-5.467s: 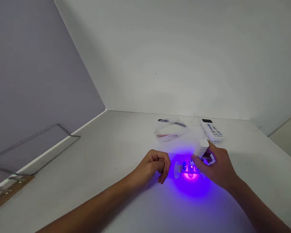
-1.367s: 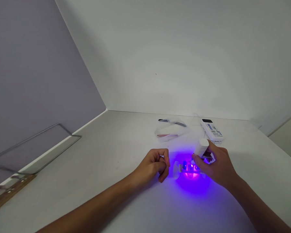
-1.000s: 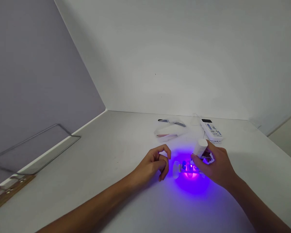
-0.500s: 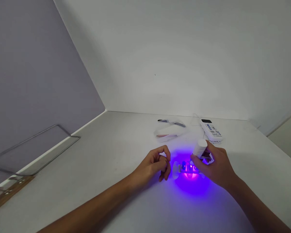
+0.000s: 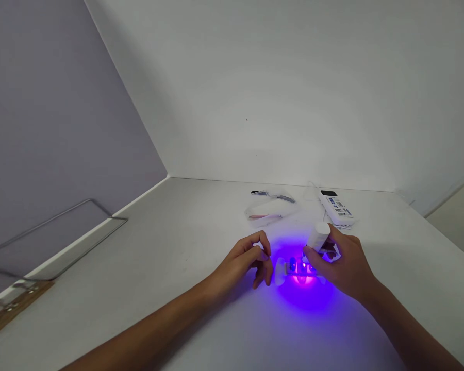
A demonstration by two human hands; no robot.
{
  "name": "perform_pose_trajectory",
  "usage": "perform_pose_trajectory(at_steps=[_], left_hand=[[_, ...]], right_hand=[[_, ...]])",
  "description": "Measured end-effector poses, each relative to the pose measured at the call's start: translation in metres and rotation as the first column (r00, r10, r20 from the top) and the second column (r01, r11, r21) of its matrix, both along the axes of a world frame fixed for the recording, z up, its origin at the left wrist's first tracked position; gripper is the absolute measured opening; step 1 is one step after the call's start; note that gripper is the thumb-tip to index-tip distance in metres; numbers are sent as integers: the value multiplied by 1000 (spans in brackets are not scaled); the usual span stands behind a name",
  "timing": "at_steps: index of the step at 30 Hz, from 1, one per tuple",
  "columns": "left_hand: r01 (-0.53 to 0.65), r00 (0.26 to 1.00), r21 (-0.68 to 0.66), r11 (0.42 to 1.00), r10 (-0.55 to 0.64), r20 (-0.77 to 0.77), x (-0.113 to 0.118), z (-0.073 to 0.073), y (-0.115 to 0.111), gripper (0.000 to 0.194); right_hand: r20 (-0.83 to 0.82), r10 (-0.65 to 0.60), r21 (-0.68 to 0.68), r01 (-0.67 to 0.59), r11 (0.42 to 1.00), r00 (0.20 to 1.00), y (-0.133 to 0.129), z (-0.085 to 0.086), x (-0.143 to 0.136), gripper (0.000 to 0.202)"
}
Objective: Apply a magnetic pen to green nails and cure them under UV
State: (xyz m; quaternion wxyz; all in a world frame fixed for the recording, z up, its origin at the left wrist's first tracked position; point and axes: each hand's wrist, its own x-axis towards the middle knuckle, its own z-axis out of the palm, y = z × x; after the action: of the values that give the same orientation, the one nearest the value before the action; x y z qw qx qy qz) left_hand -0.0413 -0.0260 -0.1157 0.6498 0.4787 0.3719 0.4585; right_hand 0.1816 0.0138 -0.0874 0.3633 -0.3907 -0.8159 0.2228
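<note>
My right hand (image 5: pixel 344 263) grips a white cylindrical UV lamp (image 5: pixel 319 236), tilted, its lit end downward. Violet light pours onto a small stand (image 5: pixel 281 270) with a pale rounded end, lying on the table under the lamp. Several small glossy oval pieces (image 5: pixel 293 265), which look like nail tips, sit on the stand; my right fingers and the glare hide part of the row. Just left of the stand, my left hand (image 5: pixel 251 260) rests with fingers loosely bent and apart. Nothing shows in it.
Behind the hands lie a clear plastic packet (image 5: pixel 268 208) with a thin pinkish stick (image 5: pixel 265 216) and a white device (image 5: pixel 337 207) with a dark end and printed label. A bent metal wire frame (image 5: pixel 88 247) and a wooden strip (image 5: pixel 19 309) are at the left. A wall (image 5: pixel 255 93) stands behind.
The thumb of my left hand has risen a little toward the bent index finger, and its lower fingers have shifted slightly. The lamp and my right hand stay almost in place.
</note>
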Motion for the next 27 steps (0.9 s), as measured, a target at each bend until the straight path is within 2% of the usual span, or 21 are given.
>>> perform_pose_trajectory(at_steps=[15,27], left_hand=[[3,1000,7,1000,-3,-13,0,-1,0,7],[-26,999,1,1000,26,-29,1,0,0,8]], right_hand=[[13,-20,26,20,999,1000,-1,0,0,14],[21,-13,-13,13,1000,1000,0,2,-1,13]])
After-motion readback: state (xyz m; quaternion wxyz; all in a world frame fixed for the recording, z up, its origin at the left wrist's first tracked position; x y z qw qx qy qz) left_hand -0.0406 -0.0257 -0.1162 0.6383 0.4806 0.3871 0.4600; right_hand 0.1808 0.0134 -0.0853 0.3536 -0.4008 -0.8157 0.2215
